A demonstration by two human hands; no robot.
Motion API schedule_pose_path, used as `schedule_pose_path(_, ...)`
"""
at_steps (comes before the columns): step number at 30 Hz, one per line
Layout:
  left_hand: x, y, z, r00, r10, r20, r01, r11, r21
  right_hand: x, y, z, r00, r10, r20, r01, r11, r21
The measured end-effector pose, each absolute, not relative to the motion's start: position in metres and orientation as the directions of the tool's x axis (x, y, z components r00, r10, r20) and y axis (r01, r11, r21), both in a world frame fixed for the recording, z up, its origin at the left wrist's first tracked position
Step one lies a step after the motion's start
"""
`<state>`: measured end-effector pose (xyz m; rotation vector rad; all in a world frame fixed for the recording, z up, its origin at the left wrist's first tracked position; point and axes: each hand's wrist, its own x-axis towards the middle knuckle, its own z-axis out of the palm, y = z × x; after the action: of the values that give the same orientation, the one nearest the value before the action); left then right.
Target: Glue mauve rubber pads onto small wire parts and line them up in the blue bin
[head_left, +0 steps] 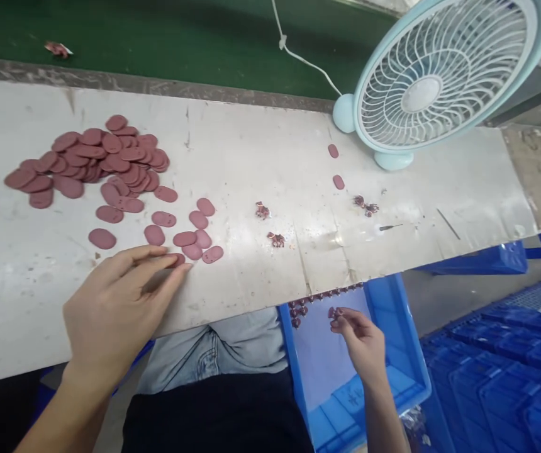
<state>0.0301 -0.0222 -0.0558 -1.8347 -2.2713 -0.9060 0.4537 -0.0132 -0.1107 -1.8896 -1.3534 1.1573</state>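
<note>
1. Left hand (pixel 114 308) rests on the bench (pixel 251 163), fingers spread, fingertips touching a maroon oval piece (pixel 177 259); more ovals lie just beyond.
2. Right hand (pixel 362 336) pinches a small maroon scrap (pixel 334 312) over the blue bin (pixel 393 352).

A heap of oval pieces (pixel 94 160) lies on the table (pixel 251 157) toward its left end, with loose ones trailing to the near edge. A fan (pixel 433 72) stands at the far right corner. A bin (pixel 393 333) sits below the near edge.
</note>
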Motion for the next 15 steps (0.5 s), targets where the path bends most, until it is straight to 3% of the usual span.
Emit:
schedule_pose_path(9,0.039,-0.018,-0.038,-0.335,0.893,0.3,0.925,0.252,0.283,0.478,-0.037,-0.218,0.137,0.929,-0.343,0.723,-0.33,-0.607)
schedule_pose_path(15,0.04,-0.021,-0.028,-0.326,0.925,0.196,0.898,0.239,0.368,0.479,-0.037,-0.235,0.114,0.943,-0.311,0.769,-0.282,-0.574)
